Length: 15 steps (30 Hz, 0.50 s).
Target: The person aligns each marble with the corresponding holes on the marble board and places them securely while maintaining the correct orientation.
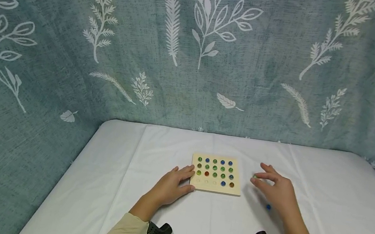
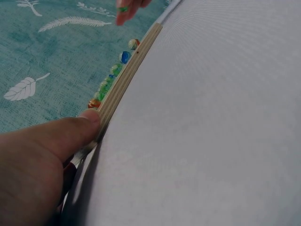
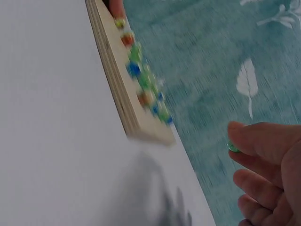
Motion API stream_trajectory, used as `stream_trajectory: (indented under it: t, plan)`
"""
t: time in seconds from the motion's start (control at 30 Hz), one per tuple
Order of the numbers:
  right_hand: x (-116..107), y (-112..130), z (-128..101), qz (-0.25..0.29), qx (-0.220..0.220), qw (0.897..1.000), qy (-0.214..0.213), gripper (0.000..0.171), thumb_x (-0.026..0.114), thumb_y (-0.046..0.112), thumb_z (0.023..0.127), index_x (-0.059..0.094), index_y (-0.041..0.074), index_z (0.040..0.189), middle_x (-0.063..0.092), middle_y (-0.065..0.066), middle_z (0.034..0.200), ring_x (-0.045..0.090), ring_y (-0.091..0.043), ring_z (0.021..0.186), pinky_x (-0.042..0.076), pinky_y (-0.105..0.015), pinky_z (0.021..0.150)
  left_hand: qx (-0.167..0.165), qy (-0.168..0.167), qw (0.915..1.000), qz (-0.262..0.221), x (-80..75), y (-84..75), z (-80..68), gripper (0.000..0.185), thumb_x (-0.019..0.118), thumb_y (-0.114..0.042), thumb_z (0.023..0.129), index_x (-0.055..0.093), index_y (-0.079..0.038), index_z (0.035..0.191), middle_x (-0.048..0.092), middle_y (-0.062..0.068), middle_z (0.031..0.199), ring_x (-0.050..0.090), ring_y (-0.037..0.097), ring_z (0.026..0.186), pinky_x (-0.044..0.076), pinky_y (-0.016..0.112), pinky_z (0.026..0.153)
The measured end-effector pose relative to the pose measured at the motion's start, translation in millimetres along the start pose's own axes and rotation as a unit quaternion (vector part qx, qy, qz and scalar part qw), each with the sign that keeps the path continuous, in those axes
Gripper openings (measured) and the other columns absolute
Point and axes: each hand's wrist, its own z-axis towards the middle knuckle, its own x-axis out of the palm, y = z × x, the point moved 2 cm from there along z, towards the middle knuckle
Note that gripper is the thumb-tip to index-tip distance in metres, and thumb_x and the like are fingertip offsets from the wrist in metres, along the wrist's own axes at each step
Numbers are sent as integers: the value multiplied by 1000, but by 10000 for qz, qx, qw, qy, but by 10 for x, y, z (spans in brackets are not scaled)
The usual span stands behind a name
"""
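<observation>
A pale wooden board (image 1: 217, 189) lies on the table, its rows of hollows mostly filled with glass marbles in green, blue, red and amber. In the front row, a blue marble (image 1: 223, 183) and an amber marble (image 1: 231, 184) sit at the right, beside three bare hollows. My left hand (image 1: 172, 186) rests against the board's left side, fingertips on its edge and thumb at the near left corner. To the right of the board, above the cloth, my right hand (image 1: 276, 189) pinches a green marble (image 3: 233, 147) between thumb and index finger.
A loose blue marble (image 1: 268, 207) lies on the white cloth (image 1: 153, 152) below my right hand. Behind the table hangs a teal curtain (image 1: 183, 92) with white leaf prints. Black devices are strapped on both wrists, the left one (image 1: 160, 231) just above the cloth.
</observation>
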Motion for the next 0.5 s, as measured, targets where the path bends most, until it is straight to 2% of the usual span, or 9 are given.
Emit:
stream_trajectory:
  t: [0.17, 0.33, 0.5]
  plan:
    - [285, 232, 60, 246, -23, 9997, 72, 39, 73, 32, 90, 72, 1, 113, 42, -9, 154, 24, -33, 149, 26, -62, 117, 70, -46, 10000, -49, -3, 0, -2, 58, 66, -38, 94, 50, -15, 146, 38, -7, 156, 30, 23, 148, 23, 44, 125]
    - [526, 344, 88, 366, -83, 9991, 181, 32, 73, 29, 89, 75, 3, 108, 44, -7, 153, 22, -30, 150, 25, -61, 119, 135, -37, 9999, -21, -1, 8, 2, 58, 66, -37, 94, 50, -15, 146, 38, -7, 156, 32, 19, 147, 22, 42, 125]
    - [715, 421, 100, -45, -378, 9989, 265, 25, 74, 26, 88, 77, 6, 102, 44, -10, 153, 22, -34, 150, 25, -63, 118, 180, -58, 9998, 25, -7, 13, 9, 58, 66, -36, 94, 50, -15, 146, 39, -7, 156, 33, 17, 146, 22, 41, 125]
